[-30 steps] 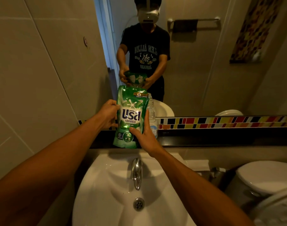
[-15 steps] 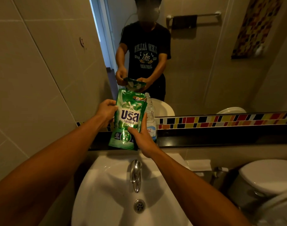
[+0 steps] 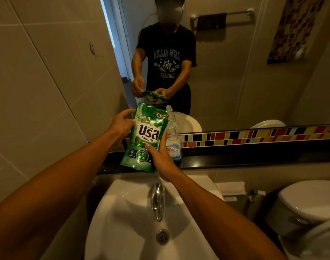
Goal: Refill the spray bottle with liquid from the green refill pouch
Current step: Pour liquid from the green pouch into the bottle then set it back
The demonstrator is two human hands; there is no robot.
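- The green refill pouch (image 3: 144, 137) is held above the black ledge (image 3: 235, 158), behind the white sink (image 3: 123, 212). Its long axis is nearly upright, and the top leans a little away from the person and to the right.
- The top edge of the pouch points up toward the mirror (image 3: 235, 72), and the bottom edge points down toward the ledge, to the left of the right hand's fingers.
- The left hand (image 3: 123, 124) grips the left edge of the pouch in its upper half. The fingers are curled around that edge, and the thumb is over the top left corner.
- The right hand (image 3: 161, 156) holds the lower right part of the pouch. The thumb presses on the front of the pouch below the label, and the index finger lies straight up along the right edge. The other fingers are behind the pouch, so I cannot tell how they are bent.
- One clear spray bottle (image 3: 172, 134) stands upright on the ledge, just beyond the fingertips of the right hand and partly hidden by the pouch. Its neck seems to be open, with no spray head, but the light is poor.
- Count: one pouch, one bottle, two hands, one faucet (image 3: 157, 199) below the right wrist.
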